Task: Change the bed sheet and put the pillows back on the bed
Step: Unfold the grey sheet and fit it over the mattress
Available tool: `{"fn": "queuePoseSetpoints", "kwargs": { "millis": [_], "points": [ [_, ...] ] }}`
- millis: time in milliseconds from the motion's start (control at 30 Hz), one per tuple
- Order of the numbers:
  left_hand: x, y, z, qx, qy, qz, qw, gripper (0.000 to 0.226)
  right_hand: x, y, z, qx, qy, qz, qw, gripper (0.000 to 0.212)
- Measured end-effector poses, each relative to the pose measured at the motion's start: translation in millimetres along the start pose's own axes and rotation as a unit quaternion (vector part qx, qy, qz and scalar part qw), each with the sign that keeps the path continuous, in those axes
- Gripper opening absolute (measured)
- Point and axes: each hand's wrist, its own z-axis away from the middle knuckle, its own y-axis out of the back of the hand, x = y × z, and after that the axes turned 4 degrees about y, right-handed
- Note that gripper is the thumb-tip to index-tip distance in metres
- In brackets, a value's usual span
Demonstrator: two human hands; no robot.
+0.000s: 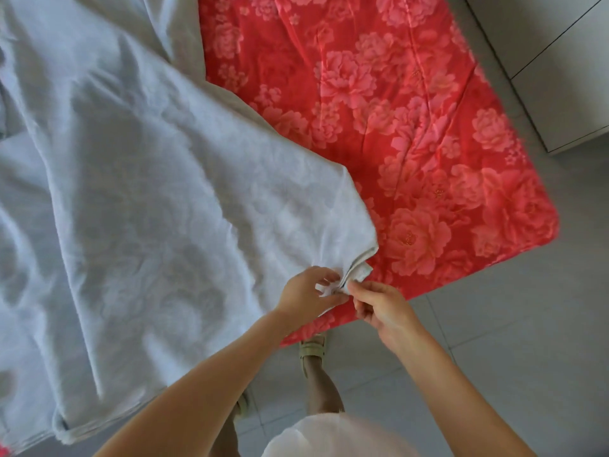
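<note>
Grey sheet (131,192) | L hand (306,295), R hand (386,312) pinch corner | red mattress (412,133), cabinet (560,70) nr

Bed (412,127): fills the far and middle of the scene; its near right corner juts over the floor (510,324).
Sheet (131,192): on the bed, covering its left part; the right part lies uncovered.
Left hand (306,295): at the bed's near edge, pinching the sheet's right corner from the left.
Right hand (385,311): just right of the left hand, fingers (354,286) on the same corner.
Cabinet (566,77): far right, on the floor, beside the bed.
Foot (313,346): on the floor, near side of the bed, below the hands.
</note>
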Motion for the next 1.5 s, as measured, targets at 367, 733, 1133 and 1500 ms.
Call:
{"fn": "queuePoseSetpoints", "kwargs": {
  "millis": [367,733,1133,1500],
  "points": [
    [54,13,13,-0.003,0.053,0.167,0.985,0.009,-9,0,24,-0.015,0.006,-0.005,1.000,0.026],
    [67,99,29,0.077,0.005,0.090,0.993,0.028,-19,38,22,0.199,0.117,0.492,0.839,0.030],
    [100,170,122,0.149,-0.073,0.026,0.986,0.017,-196,-105,117,-0.103,0.646,0.457,0.602,0.018],
    [39,270,195,0.341,-0.029,0.095,0.935,0.035,-219,-263,181,-0.209,0.609,0.489,0.588,0.012]
  ]
}}
